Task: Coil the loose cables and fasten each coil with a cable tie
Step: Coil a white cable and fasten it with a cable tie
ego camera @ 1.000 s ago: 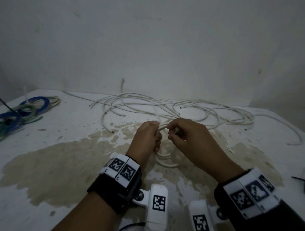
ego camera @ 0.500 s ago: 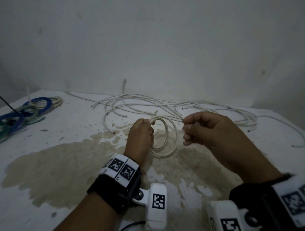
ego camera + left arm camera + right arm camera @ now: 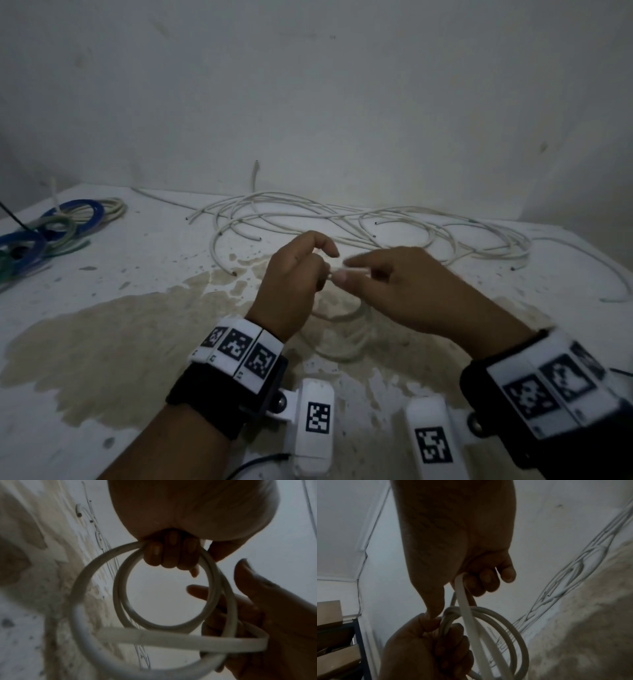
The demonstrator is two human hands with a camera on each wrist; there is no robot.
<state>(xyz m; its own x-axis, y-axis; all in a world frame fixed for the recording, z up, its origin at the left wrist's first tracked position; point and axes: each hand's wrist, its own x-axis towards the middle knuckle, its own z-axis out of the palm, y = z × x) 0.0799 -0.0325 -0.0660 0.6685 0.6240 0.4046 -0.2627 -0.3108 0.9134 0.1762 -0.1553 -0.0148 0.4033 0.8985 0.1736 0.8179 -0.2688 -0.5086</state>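
Left hand: your left hand [image 3: 294, 284] has its fingers [image 3: 169, 555] curled round the top of the white coil [image 3: 164, 595], which hangs below your fist, above the stained table [image 3: 102, 342]. Keep that grip firm so the stacked turns cannot spring apart.

Right hand: your right hand [image 3: 404, 291] is closed on the cable's free run [image 3: 462, 596], meeting the left hand at the top of the coil. In the right wrist view the strand leaves your curled fingers [image 3: 481, 582] and crosses over the loops.

Step in hand: by my reading you are laying one more turn onto the coil. Match it to the loops already held; in the left wrist view one outer loop [image 3: 80, 588] sits wider than the inner pair, so draw it in as you feed.

Handling: the cable looks stiff and springy. Tuck each new turn under the left fingers before the right hand lets go.

Cable tie: I cannot make one out in these views.

Further back: the loose white cables [image 3: 342, 222] lie tangled near the wall, waiting their turn.

Far left: blue and green coils [image 3: 51, 229] lie at the table's edge.
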